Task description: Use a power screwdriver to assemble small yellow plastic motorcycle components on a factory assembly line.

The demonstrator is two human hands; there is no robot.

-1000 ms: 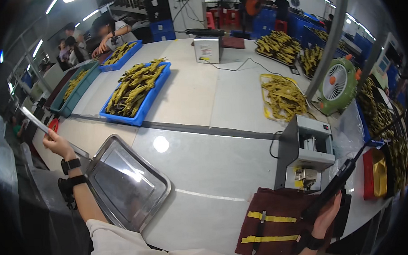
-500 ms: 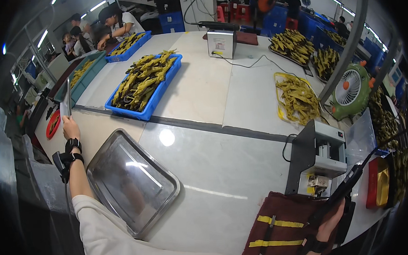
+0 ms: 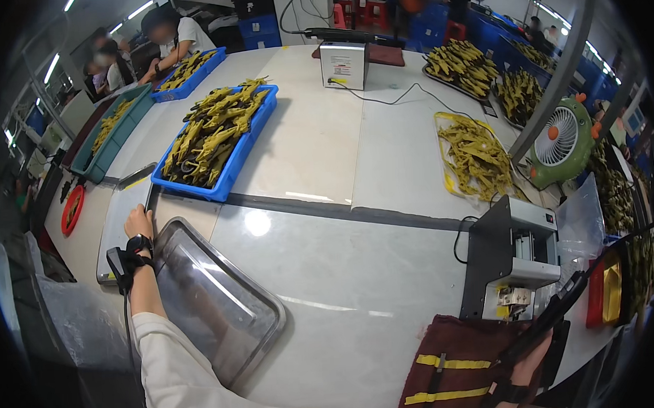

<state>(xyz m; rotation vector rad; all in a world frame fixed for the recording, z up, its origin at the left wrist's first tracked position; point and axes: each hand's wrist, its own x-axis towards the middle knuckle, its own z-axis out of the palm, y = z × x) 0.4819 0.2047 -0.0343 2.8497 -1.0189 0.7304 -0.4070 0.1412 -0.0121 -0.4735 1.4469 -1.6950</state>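
Head view
Left hand [image 3: 138, 223]: lies flat, fingers stretched out, on a flat grey tray [image 3: 120, 220] at the left edge of the worktop [image 3: 359, 275]; closed on nothing, and a black strap with a small device sits on its wrist.
Right hand [image 3: 527, 363]: low at the right edge, wrapped round a long black tool [image 3: 558, 314] that slants up to the right; a black strap sits on its wrist.
Hands to each other: well apart, one at each side of the worktop.
Steel tray [image 3: 222, 311]: shiny, round-cornered, just right of the left forearm, beside the grey tray.
Dark red cloth [image 3: 458, 366]: with yellow stripes, under the right hand, at the near edge.
Grey machine [image 3: 515, 258]: stands just behind the cloth, its cable running left.
Blue bin [image 3: 218, 136]: full of yellow pieces, just beyond the grey tray.
Green fan [image 3: 561, 143]: at the far right, near a loose heap of yellow pieces [image 3: 474, 157].
Other people: seated at the far left end, by more bins.
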